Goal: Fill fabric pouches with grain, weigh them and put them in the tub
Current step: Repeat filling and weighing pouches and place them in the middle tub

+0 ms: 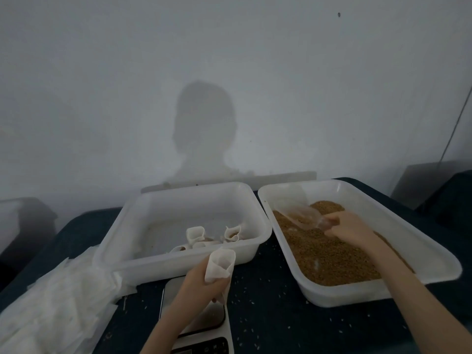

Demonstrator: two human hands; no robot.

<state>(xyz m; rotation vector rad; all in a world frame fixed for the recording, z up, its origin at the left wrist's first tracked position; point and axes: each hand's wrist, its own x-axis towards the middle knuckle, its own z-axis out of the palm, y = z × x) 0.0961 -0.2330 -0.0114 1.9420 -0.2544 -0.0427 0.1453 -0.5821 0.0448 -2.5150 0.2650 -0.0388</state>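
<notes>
The left hand (201, 282) grips an empty fabric pouch (219, 264) upright, mouth open and facing up, above the scale (196, 325) at the near middle of the desk (268, 315); the right hand (344, 227) grasps a clear scoop (304, 217) down in the grain (324, 254) of the right tray (429, 254); the pouch lies left and nearer than the scoop, so I judge the scoop must travel left to its mouth; filled pouches (204, 237) sit in the tub (178, 198) beyond; the scale's markings are too blurred to read.
</notes>
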